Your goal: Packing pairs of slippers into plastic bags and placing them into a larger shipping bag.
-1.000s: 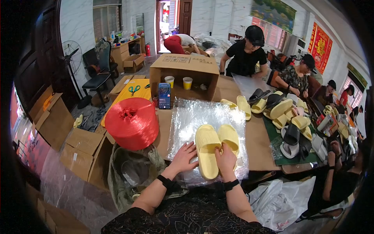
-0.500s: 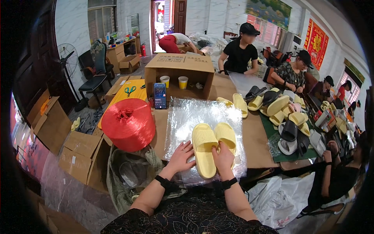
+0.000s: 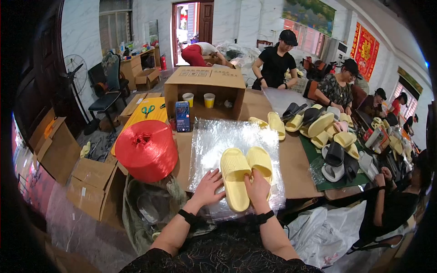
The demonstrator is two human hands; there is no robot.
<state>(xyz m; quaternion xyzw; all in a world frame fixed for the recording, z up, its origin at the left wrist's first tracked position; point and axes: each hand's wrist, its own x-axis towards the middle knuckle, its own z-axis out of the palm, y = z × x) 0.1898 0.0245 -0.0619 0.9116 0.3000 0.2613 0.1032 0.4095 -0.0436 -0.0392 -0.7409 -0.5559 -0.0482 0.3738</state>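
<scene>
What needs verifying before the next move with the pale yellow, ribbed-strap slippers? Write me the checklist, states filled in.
1. Right hand gripping the pale yellow, ribbed-strap slippers: ok, its fingers are at the middle of the pair.
2. Left hand free: ok, it lies open beside the pair, holding nothing.
3. Slippers paired: ok, side by side, straps toward the far end.
4. Clear, glossy plastic film under them smooth: not ok, it is wrinkled.
5. Big round roll of shiny red plastic twine out of the way: ok, it stands left of the film.
6. Slipper undersides clean: cannot tell, they face down.
</scene>
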